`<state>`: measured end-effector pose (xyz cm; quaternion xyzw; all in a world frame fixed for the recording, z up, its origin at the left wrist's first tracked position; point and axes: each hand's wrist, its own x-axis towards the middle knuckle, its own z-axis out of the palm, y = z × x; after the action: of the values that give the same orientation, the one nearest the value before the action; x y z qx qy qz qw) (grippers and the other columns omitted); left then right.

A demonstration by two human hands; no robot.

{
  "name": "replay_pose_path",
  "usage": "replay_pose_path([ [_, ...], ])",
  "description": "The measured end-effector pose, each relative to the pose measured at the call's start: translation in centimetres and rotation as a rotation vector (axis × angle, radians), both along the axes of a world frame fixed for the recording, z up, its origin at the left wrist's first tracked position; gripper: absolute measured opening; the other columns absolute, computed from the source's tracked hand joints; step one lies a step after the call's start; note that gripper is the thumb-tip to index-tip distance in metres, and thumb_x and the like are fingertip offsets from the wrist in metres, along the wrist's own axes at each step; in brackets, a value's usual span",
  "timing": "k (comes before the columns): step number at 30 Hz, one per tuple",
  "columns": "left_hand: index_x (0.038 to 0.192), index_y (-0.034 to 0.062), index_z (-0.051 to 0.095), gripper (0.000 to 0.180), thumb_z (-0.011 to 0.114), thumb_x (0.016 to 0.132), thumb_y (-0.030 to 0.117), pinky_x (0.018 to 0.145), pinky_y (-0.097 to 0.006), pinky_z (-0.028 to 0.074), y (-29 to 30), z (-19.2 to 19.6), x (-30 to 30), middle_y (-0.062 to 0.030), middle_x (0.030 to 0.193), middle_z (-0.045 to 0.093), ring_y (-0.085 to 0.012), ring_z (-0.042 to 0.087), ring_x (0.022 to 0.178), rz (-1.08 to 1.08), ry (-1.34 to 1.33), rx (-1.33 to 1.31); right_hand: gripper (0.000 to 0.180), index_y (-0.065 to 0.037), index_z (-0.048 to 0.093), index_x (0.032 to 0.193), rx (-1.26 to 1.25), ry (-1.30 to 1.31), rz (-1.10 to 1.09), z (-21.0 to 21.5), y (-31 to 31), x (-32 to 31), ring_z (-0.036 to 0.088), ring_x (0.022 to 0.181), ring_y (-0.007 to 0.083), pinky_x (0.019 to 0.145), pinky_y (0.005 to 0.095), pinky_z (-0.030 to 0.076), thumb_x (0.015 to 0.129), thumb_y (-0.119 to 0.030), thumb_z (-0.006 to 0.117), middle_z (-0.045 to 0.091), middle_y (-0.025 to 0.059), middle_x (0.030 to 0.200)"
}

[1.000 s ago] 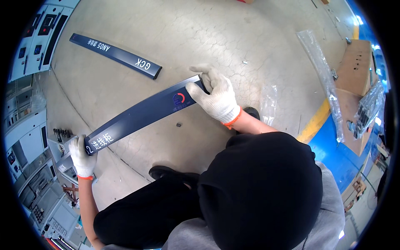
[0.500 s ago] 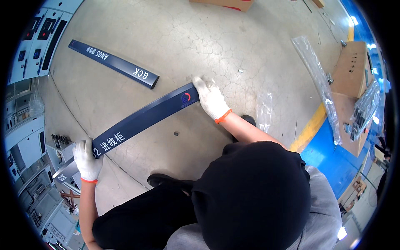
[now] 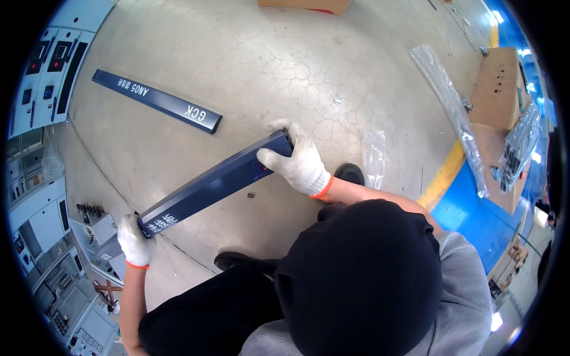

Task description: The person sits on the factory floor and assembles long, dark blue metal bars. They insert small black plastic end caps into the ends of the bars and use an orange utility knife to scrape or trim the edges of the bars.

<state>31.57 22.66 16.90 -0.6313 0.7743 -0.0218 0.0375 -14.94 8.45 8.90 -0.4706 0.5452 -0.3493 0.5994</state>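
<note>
Single head-mounted fisheye, looking steeply down over the wearer's own hooded head at the concrete floor, near enough that both gloved hands fill mid-frame. Left hand sits lower left, right hand near centre, forearms entering from the bottom edge. Straight edges bow toward the dark rim; no second view to overlap.

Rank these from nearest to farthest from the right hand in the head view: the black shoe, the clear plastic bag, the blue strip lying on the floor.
From the right hand:
1. Black shoe, just right.
2. Clear plastic bag, beyond the shoe.
3. Blue strip lying on the floor, far upper left.
</note>
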Motion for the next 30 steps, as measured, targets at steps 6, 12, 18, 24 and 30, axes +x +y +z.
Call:
replay_pose_path([
  [6,0.112,0.0052,0.059,0.059,0.090,0.062,0.012,0.068,-0.052,0.055,1.3,-1.2,-2.3,-0.0161,0.098,0.064,-0.0410,0.067,0.083,0.066,0.059,0.211,0.057,-0.007,0.060,0.123,0.024,-0.007,0.098,2.1,0.3,0.4,0.071,0.088,0.0218,0.084,0.0369,0.058,0.082,-0.029,0.092,0.071,0.0116,0.103],
  [12,0.104,0.0042,0.065,0.050,0.091,0.062,0.013,0.066,-0.046,0.057,-3.3,0.8,-5.2,-0.0149,0.084,0.068,-0.0376,0.070,0.074,-0.002,0.228,0.196,0.065,-0.010,0.061,0.120,-0.742,-0.268,0.250,3.1,-1.5,-0.7,0.075,0.077,0.0205,0.068,0.0320,0.057,0.072,-0.019,0.104,0.074,0.0069,0.095],
  [18,0.098,0.0039,0.062,0.036,0.074,0.066,-0.007,0.073,-0.041,0.057,-5.1,3.7,-7.5,-0.0166,0.089,0.072,-0.0369,0.073,0.080,0.103,0.547,0.376,0.036,-0.012,0.071,0.095,-0.780,-0.430,0.518,5.0,-3.0,-1.2,0.070,0.070,0.0303,0.060,0.0381,0.053,0.076,-0.028,0.097,0.074,0.0070,0.089],
  [24,0.119,0.0016,0.061,0.056,0.071,0.065,-0.006,0.088,-0.039,0.057,-4.9,3.9,-10.5,-0.0148,0.100,0.067,-0.0314,0.070,0.095,0.202,0.736,0.965,0.034,-0.012,0.071,0.091,-0.761,-0.230,0.684,5.9,-3.1,-0.9,0.068,0.075,0.0318,0.063,0.0410,0.053,0.074,-0.032,0.093,0.069,0.0054,0.081],
  [30,0.120,-0.0012,0.068,0.050,0.073,0.071,0.010,0.091,-0.042,0.057,-5.3,2.6,-11.6,-0.0258,0.109,0.071,-0.0400,0.071,0.103,0.275,0.560,1.058,0.034,-0.007,0.069,0.104,-0.660,-0.210,0.531,3.0,-3.0,-1.4,0.069,0.080,0.0340,0.069,0.0429,0.056,0.074,-0.019,0.080,0.070,0.0092,0.090],
])
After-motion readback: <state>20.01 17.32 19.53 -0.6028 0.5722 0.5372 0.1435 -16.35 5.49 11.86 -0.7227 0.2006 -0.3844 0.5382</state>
